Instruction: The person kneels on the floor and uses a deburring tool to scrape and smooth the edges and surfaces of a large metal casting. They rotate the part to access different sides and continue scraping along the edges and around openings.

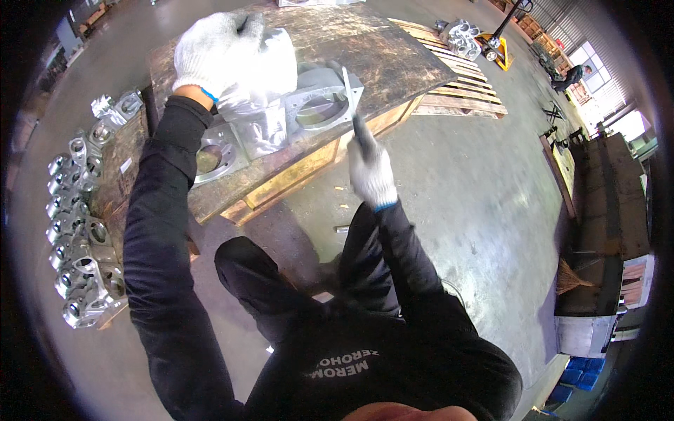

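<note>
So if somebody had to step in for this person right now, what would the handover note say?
Left hand: gloved, pressed down on top of the large metal casting, steadying it on the worn wooden workbench.
Right hand: gloved, gripping a dark slim hand tool whose tip is at the casting's near flange; the tool is blurred.
Done: cannot tell how much of this casting has been worked.
Nearby: a stack of similar castings at the person's left, more castings on a pallet beyond the bench. Which are finished is not visible.

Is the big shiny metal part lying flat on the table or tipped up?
Tipped up. The left hand holds the metal casting by its top, and its round opening faces sideways on the wooden table.
</note>
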A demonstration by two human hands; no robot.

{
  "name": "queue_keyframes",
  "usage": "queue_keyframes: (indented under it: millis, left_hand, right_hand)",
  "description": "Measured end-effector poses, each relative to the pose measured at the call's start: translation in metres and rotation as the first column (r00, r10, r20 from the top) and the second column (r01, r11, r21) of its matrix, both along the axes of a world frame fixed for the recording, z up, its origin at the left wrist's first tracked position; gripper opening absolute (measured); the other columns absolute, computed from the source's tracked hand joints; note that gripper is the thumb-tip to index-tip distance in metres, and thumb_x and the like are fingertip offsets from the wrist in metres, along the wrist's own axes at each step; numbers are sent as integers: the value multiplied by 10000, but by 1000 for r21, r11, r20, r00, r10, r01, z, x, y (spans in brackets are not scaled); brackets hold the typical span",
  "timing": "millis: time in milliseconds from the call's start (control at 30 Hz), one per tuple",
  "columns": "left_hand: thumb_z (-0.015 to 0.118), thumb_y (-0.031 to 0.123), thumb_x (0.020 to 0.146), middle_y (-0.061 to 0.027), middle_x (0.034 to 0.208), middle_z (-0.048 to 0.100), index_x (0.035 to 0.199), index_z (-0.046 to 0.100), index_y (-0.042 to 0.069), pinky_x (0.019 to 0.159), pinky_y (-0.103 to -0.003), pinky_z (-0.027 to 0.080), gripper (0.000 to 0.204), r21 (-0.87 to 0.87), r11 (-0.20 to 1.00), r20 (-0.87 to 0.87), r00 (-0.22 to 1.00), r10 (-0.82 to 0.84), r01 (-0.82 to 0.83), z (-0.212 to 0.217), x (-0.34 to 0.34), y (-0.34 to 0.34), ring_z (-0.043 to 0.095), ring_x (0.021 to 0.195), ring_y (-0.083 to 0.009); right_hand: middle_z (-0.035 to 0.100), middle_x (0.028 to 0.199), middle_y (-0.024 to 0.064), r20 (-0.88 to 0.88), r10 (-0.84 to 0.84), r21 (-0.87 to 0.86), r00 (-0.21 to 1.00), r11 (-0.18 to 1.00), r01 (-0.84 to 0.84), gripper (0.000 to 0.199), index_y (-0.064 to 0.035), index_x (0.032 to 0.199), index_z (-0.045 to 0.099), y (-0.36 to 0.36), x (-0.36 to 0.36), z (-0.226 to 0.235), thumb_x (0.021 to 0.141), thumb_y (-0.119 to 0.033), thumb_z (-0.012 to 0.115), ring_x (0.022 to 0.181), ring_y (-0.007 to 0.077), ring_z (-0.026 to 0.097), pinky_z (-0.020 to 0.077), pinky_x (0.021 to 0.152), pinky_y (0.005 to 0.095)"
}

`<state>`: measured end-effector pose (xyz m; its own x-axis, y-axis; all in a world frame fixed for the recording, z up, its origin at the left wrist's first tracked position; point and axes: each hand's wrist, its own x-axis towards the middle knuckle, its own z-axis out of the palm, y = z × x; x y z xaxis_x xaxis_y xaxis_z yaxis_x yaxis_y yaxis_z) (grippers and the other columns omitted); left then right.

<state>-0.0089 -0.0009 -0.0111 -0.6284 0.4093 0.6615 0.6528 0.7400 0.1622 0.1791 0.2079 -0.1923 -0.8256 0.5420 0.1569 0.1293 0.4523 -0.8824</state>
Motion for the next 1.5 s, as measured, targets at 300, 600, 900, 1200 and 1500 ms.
queue_keyframes:
  millis: [300, 600, 900, 1200, 1500]
  left_hand:
    - [532, 512, 1002, -213, 1089, 736, 1159, 777, 116, 914, -489, 547, 491, -85, 995, 18, 999, 48, -47, 8, 6, 1, 687, 1059, -428]
    - [544, 495, 1010, -217, 1106, 748, 1212, 747, 52, 941, -456, 541, 528, -117, 993, 139, 990, 10, 7, 18, 9, -1, 702, 1081, -397]
    - [568, 405, 1006, -120, 1163, 703, 1041, 751, 107, 1106, -445, 447, 352, -567, 775, -327, 788, -521, 277, 11, 32, 49, 648, 1121, -295]
    - [650, 323, 891, -61, 778, 724, 751, 754, 161, 907, -382, 501, 237, -673, 708, -268, 822, -502, 213, -8, 26, 52, 684, 846, -261]
    - [644, 304, 908, -62, 776, 681, 726, 724, 149, 973, -398, 487, 252, -698, 652, -236, 765, -600, 296, -11, 39, 24, 662, 932, -253]
  right_hand:
    - [633, 1322, 316, -210, 37, 186, 977, 982, 3, 471, -24, 1482, 544, 6, -11, 4, 1015, -85, 570, 1239, 371, 656, 543, 965, 373]
    - [693, 761, 202, -88, -116, 609, 989, 779, 145, 637, -156, 1561, 458, 17, -7, -16, 946, -183, 623, 666, 392, 697, 559, 591, 514]
    - [701, 767, 199, -146, -150, 684, 978, 699, 209, 606, -164, 1553, 466, 27, -14, -17, 967, -226, 610, 693, 371, 721, 565, 599, 506]
    - [708, 788, 227, -75, -180, 641, 981, 745, 186, 580, -190, 1591, 415, 23, -15, -10, 1024, -233, 527, 711, 417, 707, 551, 631, 532]
    - [665, 758, 172, 116, -252, 633, 961, 764, 124, 668, -233, 1640, 349, 27, 6, -38, 1011, -217, 575, 599, 347, 691, 559, 543, 464]
